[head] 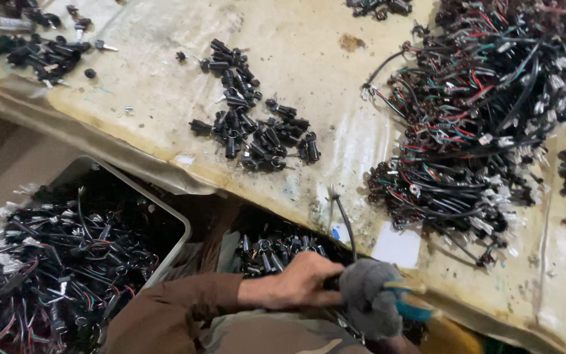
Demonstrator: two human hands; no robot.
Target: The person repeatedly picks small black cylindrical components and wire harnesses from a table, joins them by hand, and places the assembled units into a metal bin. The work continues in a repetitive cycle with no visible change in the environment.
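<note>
The left hand [299,283] is closing its grip on a thin black wire [344,226]. The right hand [371,303], in a grey glove, is touching it just below the stained beige surface [309,52]. I cannot tell its grip.

On the counter [309,46] a heap of small cylinder parts [253,121] lies near the middle; a large tangle of wired connectors [479,124] spreads to its right; a smaller cluster of parts [40,52] sits at the far left; below the counter's near edge (to the left) a metal tray [181,229] holds more wired pieces; both hands [299,282] are beside it, before the counter.
</note>
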